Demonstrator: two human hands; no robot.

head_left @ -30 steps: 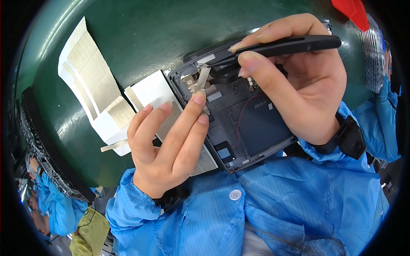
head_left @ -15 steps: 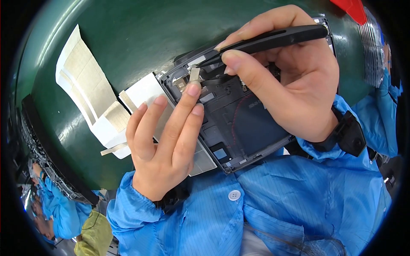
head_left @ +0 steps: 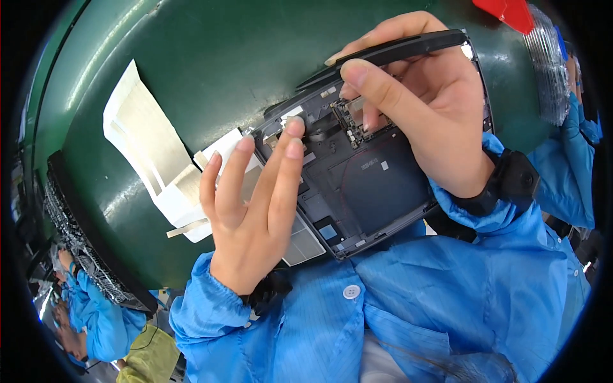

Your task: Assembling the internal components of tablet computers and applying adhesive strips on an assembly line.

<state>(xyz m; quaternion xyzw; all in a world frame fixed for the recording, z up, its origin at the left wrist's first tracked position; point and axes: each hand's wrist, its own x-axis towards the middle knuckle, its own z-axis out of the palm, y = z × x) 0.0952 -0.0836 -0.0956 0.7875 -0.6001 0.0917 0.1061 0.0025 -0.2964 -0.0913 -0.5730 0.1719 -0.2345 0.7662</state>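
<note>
Before me lies an open dark tablet-like housing [head_left: 364, 167], its inner frame and a small circuit board [head_left: 350, 124] exposed. My left hand [head_left: 252, 204] has its fingers stretched out, with the index and middle fingertips resting on the housing's far left corner. What lies under those fingertips is hidden. Between thumb and fingers, my right hand [head_left: 421, 96] grips black tweezers [head_left: 408, 48], held nearly level over the far edge of the housing. The tweezers' tips point left, away from the left fingertips, and hold nothing I can make out.
A white backing sheet with beige adhesive pieces [head_left: 143, 112] lies to the left, next to a white card [head_left: 304, 246] partly under the housing. A black-edged mat or strip [head_left: 96, 236] borders the table's left. Far right are a red object [head_left: 507, 14] and clear plastic trays [head_left: 548, 67].
The tweezers have moved up and away from the housing's left corner. My left index fingertip has slid farther over the small silvery strip there, which is now covered.
</note>
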